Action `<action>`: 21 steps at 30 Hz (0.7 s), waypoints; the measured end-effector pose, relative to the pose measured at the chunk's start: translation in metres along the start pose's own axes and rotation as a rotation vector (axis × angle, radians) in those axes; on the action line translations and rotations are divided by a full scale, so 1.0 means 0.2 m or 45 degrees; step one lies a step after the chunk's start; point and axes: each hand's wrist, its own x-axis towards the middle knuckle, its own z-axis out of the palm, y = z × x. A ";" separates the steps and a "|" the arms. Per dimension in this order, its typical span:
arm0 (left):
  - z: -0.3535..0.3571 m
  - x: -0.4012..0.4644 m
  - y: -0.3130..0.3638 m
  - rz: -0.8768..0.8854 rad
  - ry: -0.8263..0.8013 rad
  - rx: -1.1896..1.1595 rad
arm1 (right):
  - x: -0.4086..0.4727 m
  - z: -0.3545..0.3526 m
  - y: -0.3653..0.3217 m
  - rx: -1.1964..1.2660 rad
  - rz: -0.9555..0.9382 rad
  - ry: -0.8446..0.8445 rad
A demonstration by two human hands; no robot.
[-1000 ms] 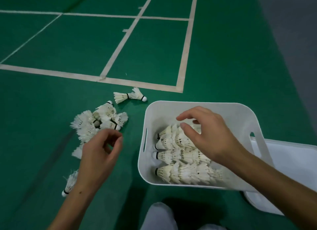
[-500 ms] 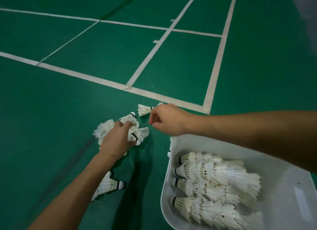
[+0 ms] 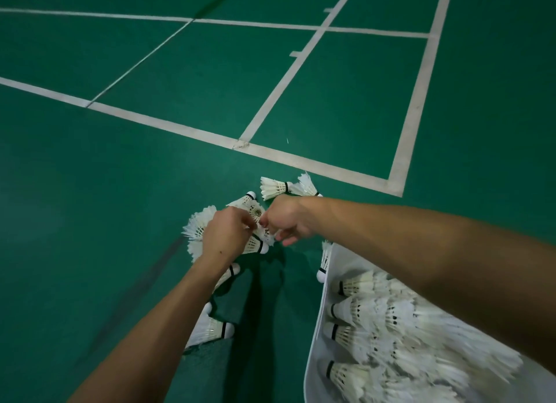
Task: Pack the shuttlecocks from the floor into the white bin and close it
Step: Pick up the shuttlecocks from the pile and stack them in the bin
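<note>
The white feathered shuttlecocks with black-banded cork tips (image 3: 249, 219) are judged very light and fragile; the cork end is best pinched, since the feathers crush easily. The pile lies on the green court floor (image 3: 90, 222) under the left hand (image 3: 224, 237), whose fingers are curled onto it. The right hand (image 3: 285, 219), moved nearer since half a second ago, pinches the pile's edge. The white plastic bin (image 3: 319, 327), below the right forearm, holds rows already packed.
</note>
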 end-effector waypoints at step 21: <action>-0.17 -0.17 0.16 0.173 0.256 -0.304 | -0.60 -0.25 0.15 0.131 -0.503 0.644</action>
